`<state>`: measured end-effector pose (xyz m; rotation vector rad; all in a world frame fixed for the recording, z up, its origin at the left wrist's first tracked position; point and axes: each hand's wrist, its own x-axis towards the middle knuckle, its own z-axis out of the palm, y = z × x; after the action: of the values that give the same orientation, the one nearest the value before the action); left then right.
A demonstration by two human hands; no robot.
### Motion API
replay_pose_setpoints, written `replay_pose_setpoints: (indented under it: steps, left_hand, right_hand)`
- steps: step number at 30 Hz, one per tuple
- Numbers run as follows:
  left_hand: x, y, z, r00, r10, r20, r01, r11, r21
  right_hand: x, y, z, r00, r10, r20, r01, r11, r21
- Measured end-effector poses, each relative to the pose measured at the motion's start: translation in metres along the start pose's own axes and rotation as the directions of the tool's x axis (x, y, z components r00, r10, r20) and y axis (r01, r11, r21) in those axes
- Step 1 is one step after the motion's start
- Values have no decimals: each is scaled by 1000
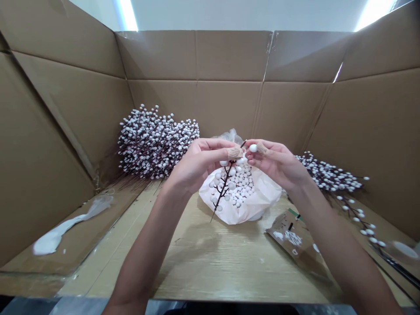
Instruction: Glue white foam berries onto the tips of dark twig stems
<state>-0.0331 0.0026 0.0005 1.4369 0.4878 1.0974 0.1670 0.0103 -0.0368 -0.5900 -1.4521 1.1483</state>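
Between my two hands is a dark artificial berry stem [223, 188] with white berries along its twigs, its tail pointing down toward me. My left hand [210, 157] pinches it near the upper end, thumb wrapped in a beige finger cover. A single white berry [253, 148] sits between the fingers of my right hand [274, 159], close to the stem's tip; that thumb is covered too. Below both hands lies an open white plastic bag [262, 197] holding many loose white berries [242, 183].
A big pile of finished berry stems [154, 144] leans at the back left, a smaller bunch [331, 173] at the right. A cardboard piece [298, 240] with white smears lies right of centre. White glue [49, 240] is spread at left. Cardboard walls [226, 100] enclose the table.
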Motion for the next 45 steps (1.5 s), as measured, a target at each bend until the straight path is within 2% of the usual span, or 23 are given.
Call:
replay_pose_setpoints:
  steps: [5,14,20,27,37,45]
  left_hand:
    - [-1,-3,5,1000,-7,9,7,1000,23]
    - [-4,-11,12,999,40,20,-42,992,116]
    - [-5,-12,17,998,69,1,-68,984,167]
    - [-7,-11,20,994,113,-11,-108,972,210]
    - [-10,-10,27,988,145,-49,-126,953,277]
    - [-9,-9,27,987,152,-50,-128,937,326]
  right_hand:
    - [-13,-12,16,993,-87,-79,89,996,27]
    - [-22,-19,26,952,-279,-124,253,949,-189]
    - [-24,-20,28,939,-318,-128,293,938,-183]
    - [-24,-18,26,938,-319,-136,284,931,-228]
    - [-21,-10,26,938,-332,-104,317,939,-137]
    - [-22,-10,27,918,-383,-99,353,906,-232]
